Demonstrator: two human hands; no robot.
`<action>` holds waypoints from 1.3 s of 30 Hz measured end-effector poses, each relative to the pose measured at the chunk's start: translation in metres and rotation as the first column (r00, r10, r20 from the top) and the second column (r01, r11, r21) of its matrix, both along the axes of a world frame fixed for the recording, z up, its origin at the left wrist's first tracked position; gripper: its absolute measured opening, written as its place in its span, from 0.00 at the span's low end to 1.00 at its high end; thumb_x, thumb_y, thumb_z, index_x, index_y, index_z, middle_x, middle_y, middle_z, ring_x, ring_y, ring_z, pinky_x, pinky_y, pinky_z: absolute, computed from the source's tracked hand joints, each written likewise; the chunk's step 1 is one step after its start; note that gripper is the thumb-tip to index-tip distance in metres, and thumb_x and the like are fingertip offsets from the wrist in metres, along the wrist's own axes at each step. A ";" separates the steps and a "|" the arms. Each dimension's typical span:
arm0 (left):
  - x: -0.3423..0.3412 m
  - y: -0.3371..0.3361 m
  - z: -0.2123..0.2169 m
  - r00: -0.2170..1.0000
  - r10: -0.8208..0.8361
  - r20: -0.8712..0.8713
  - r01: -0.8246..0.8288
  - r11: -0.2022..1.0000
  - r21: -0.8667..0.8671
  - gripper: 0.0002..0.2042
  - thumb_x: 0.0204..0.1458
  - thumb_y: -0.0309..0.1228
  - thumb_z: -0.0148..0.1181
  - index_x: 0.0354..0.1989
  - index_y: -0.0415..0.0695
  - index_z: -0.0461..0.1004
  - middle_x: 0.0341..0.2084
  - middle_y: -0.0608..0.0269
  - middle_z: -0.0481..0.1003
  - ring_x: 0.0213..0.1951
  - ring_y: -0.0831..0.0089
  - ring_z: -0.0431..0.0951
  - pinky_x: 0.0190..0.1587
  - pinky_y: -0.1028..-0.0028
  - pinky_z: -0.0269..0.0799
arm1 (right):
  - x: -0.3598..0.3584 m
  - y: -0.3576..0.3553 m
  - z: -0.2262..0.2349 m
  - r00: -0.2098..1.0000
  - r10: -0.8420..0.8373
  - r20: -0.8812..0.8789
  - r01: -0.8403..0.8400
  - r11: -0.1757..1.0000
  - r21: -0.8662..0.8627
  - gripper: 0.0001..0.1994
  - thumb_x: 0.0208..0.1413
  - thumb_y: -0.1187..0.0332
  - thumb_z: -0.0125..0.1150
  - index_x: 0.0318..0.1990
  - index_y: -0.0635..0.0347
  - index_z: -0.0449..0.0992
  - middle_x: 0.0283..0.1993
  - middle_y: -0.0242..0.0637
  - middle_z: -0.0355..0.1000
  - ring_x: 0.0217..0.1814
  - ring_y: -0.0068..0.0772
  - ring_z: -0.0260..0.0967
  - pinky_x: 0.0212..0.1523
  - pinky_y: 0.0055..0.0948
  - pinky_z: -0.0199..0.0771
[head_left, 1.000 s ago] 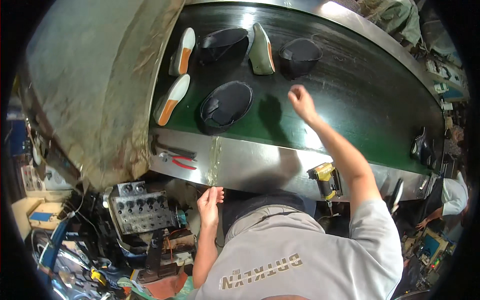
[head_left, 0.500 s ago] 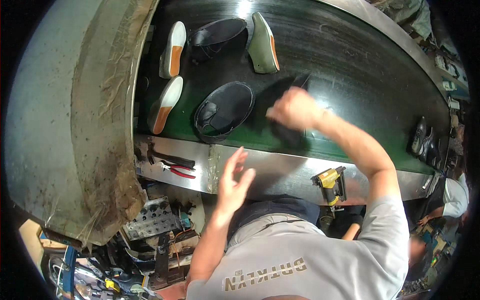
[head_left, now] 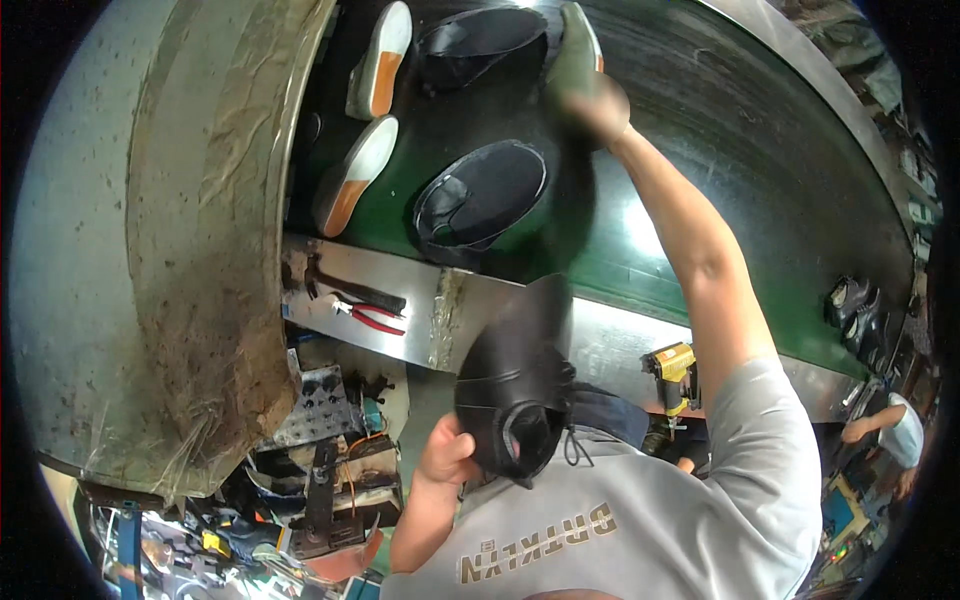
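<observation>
A black shoe upper (head_left: 500, 385) with a dangling lace is in my left hand (head_left: 447, 455), thumb pressed on its side, just in front of my shirt. The other fingers are hidden behind it. My right arm is stretched far across the dark belt surface. My right hand (head_left: 603, 108), smeared by motion, lies over the heel end of a green shoe last (head_left: 575, 50) with a white and orange underside. Whether its fingers have closed on the last is not clear.
Two more lasts (head_left: 358, 175) lie at the left, beside two black uppers (head_left: 482, 195) with open undersides. On the metal ledge are a hammer (head_left: 355, 292), red-handled pliers (head_left: 370, 315) and a yellow nail gun (head_left: 675, 375). Finished-looking black shoes (head_left: 860, 320) stand far right, near another person (head_left: 890, 430).
A black shoe upper is now in my left hand, which was open and holding nothing. My right hand has moved away to the green last. The whole view has shifted somewhat.
</observation>
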State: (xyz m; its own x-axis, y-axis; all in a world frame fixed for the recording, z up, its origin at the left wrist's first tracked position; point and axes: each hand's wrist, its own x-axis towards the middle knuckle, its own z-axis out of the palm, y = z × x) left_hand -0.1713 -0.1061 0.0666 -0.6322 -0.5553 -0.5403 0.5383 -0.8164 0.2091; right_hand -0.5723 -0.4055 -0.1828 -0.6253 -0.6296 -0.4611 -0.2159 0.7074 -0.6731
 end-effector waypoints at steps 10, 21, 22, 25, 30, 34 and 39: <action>0.065 0.041 0.040 0.658 0.288 0.695 -0.062 0.941 -0.331 0.23 0.55 0.28 0.62 0.57 0.33 0.65 0.51 0.55 0.73 0.51 0.67 0.73 0.56 0.68 0.67 | 0.033 0.165 0.007 0.956 0.286 0.063 -0.291 0.905 0.309 0.45 0.38 0.45 0.72 0.62 0.61 0.63 0.57 0.55 0.64 0.61 0.52 0.63 0.63 0.42 0.62; 0.034 0.027 0.024 0.561 0.185 0.807 0.453 0.747 -0.486 0.12 0.61 0.30 0.52 0.46 0.34 0.73 0.35 0.59 0.77 0.34 0.72 0.73 0.40 0.73 0.69 | 0.051 0.154 0.129 0.906 0.381 -0.185 -0.405 0.907 -0.116 0.31 0.43 0.56 0.68 0.55 0.61 0.68 0.50 0.51 0.73 0.51 0.47 0.74 0.52 0.40 0.73; 0.046 0.035 0.021 0.637 0.167 0.752 0.290 0.853 -0.435 0.13 0.63 0.34 0.48 0.45 0.35 0.73 0.31 0.61 0.75 0.30 0.73 0.70 0.38 0.72 0.67 | 0.061 0.173 0.154 0.908 0.382 -0.171 -0.413 0.884 -0.221 0.31 0.44 0.58 0.69 0.55 0.61 0.68 0.50 0.49 0.74 0.51 0.44 0.74 0.52 0.39 0.73; 0.036 0.036 -0.012 0.914 0.406 -0.011 -0.387 0.861 -0.329 0.16 0.64 0.42 0.45 0.38 0.41 0.70 0.22 0.70 0.62 0.28 0.77 0.61 0.39 0.69 0.62 | 0.074 0.212 0.194 0.924 0.381 0.021 -0.339 0.847 -0.410 0.30 0.48 0.60 0.68 0.58 0.58 0.67 0.50 0.44 0.73 0.52 0.35 0.72 0.53 0.35 0.71; 0.018 0.049 -0.044 0.897 0.441 -0.020 -0.439 0.897 0.053 0.11 0.62 0.36 0.47 0.39 0.42 0.70 0.25 0.70 0.66 0.30 0.76 0.66 0.43 0.71 0.63 | 0.083 0.257 0.193 0.702 0.163 0.693 0.280 0.832 -0.479 0.24 0.58 0.60 0.62 0.59 0.55 0.65 0.49 0.37 0.69 0.50 0.32 0.69 0.51 0.34 0.73; 0.005 0.052 -0.045 0.864 0.391 0.318 -0.439 0.893 0.094 0.13 0.62 0.34 0.44 0.40 0.39 0.74 0.34 0.62 0.77 0.37 0.71 0.78 0.45 0.67 0.74 | 0.110 0.283 0.179 0.425 0.004 0.905 0.450 0.867 -0.215 0.24 0.61 0.50 0.55 0.59 0.52 0.64 0.50 0.38 0.70 0.51 0.33 0.70 0.51 0.37 0.75; 0.000 0.046 -0.026 0.889 0.359 0.285 -0.408 0.903 0.137 0.17 0.63 0.34 0.40 0.50 0.38 0.72 0.44 0.55 0.77 0.46 0.64 0.78 0.51 0.62 0.75 | 0.128 0.291 0.171 0.276 0.069 0.959 0.492 0.846 -0.203 0.21 0.61 0.53 0.54 0.57 0.54 0.67 0.51 0.40 0.73 0.50 0.35 0.73 0.49 0.38 0.78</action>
State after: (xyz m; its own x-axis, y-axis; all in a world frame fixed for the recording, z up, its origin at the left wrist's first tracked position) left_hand -0.1711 -0.0603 0.0409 -0.2228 -0.5993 -0.7689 0.7682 -0.5936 0.2400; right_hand -0.4444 -0.1141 -0.0114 -0.1019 -0.8198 -0.5635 0.8442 0.2284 -0.4849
